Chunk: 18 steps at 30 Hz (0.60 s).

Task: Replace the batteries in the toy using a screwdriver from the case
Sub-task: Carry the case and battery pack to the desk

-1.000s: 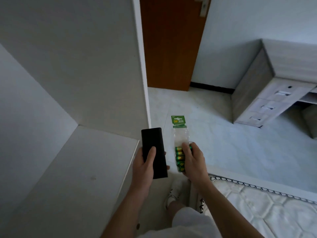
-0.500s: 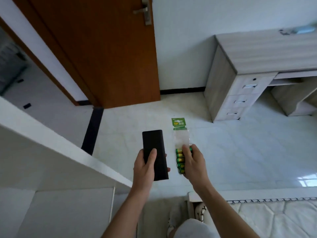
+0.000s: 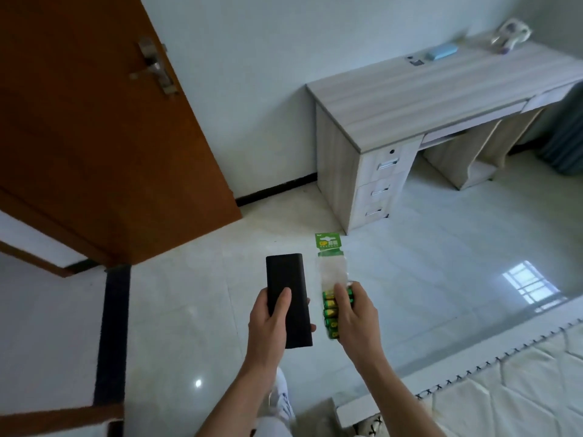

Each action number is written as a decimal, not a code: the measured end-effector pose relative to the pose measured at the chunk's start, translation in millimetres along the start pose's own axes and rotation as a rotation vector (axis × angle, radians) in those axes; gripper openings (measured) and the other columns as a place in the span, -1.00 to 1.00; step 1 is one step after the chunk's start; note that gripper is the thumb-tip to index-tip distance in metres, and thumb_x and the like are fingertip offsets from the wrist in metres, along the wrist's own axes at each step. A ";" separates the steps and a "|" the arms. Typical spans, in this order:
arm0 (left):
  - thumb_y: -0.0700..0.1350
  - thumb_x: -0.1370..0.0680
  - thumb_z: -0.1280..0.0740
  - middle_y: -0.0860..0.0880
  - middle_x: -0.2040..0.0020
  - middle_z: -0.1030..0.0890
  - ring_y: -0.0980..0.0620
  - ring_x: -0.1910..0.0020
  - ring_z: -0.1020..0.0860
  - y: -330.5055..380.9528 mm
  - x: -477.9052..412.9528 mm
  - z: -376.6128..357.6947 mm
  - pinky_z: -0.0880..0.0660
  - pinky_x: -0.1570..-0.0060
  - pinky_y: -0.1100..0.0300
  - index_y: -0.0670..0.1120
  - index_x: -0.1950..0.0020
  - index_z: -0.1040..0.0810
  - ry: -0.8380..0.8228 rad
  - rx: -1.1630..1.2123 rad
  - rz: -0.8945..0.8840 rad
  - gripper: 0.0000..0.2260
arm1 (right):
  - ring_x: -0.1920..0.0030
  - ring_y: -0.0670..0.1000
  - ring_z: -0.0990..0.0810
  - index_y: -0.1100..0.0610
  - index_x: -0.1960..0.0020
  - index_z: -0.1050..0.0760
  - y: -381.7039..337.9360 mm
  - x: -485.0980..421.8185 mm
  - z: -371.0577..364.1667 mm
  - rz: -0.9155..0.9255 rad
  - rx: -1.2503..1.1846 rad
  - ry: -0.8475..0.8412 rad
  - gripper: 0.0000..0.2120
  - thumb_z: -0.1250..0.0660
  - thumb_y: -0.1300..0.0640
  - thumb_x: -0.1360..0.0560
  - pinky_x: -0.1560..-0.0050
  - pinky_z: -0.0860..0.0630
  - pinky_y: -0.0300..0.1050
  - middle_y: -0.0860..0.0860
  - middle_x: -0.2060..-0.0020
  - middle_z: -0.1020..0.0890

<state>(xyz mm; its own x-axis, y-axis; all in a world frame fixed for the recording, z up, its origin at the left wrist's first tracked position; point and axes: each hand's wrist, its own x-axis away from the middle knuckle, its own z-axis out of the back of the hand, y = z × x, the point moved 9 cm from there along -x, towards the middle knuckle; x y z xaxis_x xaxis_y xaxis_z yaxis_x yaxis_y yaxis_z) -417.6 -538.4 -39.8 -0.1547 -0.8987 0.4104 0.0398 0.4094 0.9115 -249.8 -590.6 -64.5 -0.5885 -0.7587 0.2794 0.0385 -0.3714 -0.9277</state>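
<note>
Holding a flat black case (image 3: 285,272) out over the pale tiled floor (image 3: 441,247), the left grip (image 3: 271,323) has its thumb laid along the case's front and its fingers curled round the back, with one fingertip showing at the right edge. Just beside it the right grip (image 3: 356,320) pinches a battery pack (image 3: 328,244), thumb pressed over the row of green and yellow cells at the lower end. The clear sleeve and green header card stand up above the fingers. Case and pack sit side by side with a narrow gap between them.

Well apart, against the far wall, stands a light wood bench (image 3: 426,99) with three drawers (image 3: 381,184) down its left side. On its top lie a small blue box (image 3: 441,52), a small dark item (image 3: 415,60) next to it, and near the far end a white and purple object (image 3: 512,34), too blurred to identify. A brown door (image 3: 94,137) with a metal handle (image 3: 153,69) fills the left. A quilted white mattress (image 3: 520,389) shows at lower right, and a white shoe (image 3: 282,395) shows between the forearms
</note>
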 end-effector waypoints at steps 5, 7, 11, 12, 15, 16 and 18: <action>-0.07 -0.64 -0.28 -0.17 0.06 -0.71 -0.29 0.20 -0.68 16.9 -52.6 -34.7 -0.60 0.36 0.12 -0.10 -0.19 -0.54 -0.126 -0.047 0.003 -0.82 | 0.42 -0.18 -0.48 0.14 0.13 -0.43 -8.3 -33.5 17.2 -0.023 0.000 0.128 -0.76 -0.20 0.04 -0.66 0.41 -0.40 -0.31 0.01 0.35 -0.55; -0.09 -0.64 -0.27 -0.15 0.08 -0.72 -0.30 0.18 -0.68 24.0 -76.9 -48.6 -0.59 0.37 0.15 -0.10 -0.18 -0.54 -0.183 -0.057 0.011 -0.84 | 0.44 -0.18 -0.46 0.16 0.15 -0.41 -13.5 -48.3 20.8 -0.034 -0.003 0.181 -0.75 -0.21 0.06 -0.66 0.42 -0.39 -0.31 0.00 0.38 -0.52; -0.08 -0.64 -0.27 -0.17 0.06 -0.71 -0.29 0.18 -0.68 44.5 -131.9 -74.6 -0.61 0.34 0.10 -0.10 -0.17 -0.54 -0.325 -0.094 0.021 -0.84 | 0.46 -0.17 -0.46 0.18 0.15 -0.41 -21.7 -81.5 17.9 -0.085 -0.030 0.312 -0.75 -0.21 0.07 -0.65 0.43 -0.39 -0.30 -0.02 0.40 -0.51; -0.07 -0.64 -0.28 -0.18 0.05 -0.70 -0.28 0.18 -0.68 50.5 -146.4 -79.6 -0.62 0.32 0.09 -0.10 -0.17 -0.54 -0.356 -0.107 0.025 -0.84 | 0.46 -0.17 -0.46 0.19 0.14 -0.42 -24.3 -90.2 14.7 -0.102 -0.039 0.340 -0.75 -0.21 0.07 -0.65 0.44 -0.39 -0.28 -0.01 0.40 -0.52; -0.08 -0.64 -0.28 -0.19 0.05 -0.70 -0.24 0.14 -0.68 69.3 -187.3 -92.0 -0.63 0.30 0.04 -0.11 -0.16 -0.55 -0.437 -0.118 0.027 -0.84 | 0.45 -0.16 -0.47 0.20 0.13 -0.43 -35.5 -117.3 3.0 -0.135 -0.054 0.402 -0.75 -0.22 0.07 -0.65 0.44 -0.40 -0.27 0.03 0.38 -0.54; -0.09 -0.64 -0.29 -0.20 0.04 -0.69 -0.24 0.14 -0.68 75.1 -199.4 -95.6 -0.63 0.30 0.02 -0.11 -0.16 -0.55 -0.463 -0.122 0.026 -0.85 | 0.44 -0.16 -0.47 0.21 0.12 -0.44 -39.8 -126.2 0.0 -0.142 -0.054 0.426 -0.75 -0.22 0.07 -0.65 0.44 -0.40 -0.28 0.04 0.36 -0.55; -0.09 -0.64 -0.29 -0.20 0.04 -0.69 -0.23 0.17 -0.69 86.7 -220.0 -102.8 -0.63 0.30 0.02 -0.11 -0.15 -0.55 -0.514 -0.133 0.025 -0.85 | 0.40 -0.15 -0.48 0.19 0.12 -0.46 -46.1 -142.3 -3.7 -0.161 -0.072 0.483 -0.75 -0.22 0.05 -0.65 0.39 -0.44 -0.24 0.05 0.33 -0.57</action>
<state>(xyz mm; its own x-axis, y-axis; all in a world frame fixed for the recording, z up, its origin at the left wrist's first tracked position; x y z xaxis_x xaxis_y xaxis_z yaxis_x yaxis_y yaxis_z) -278.6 -321.4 -48.2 -0.6145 -0.6823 0.3960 0.1694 0.3761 0.9109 -170.8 -463.6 -62.4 -0.8890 -0.3549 0.2894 -0.1287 -0.4128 -0.9017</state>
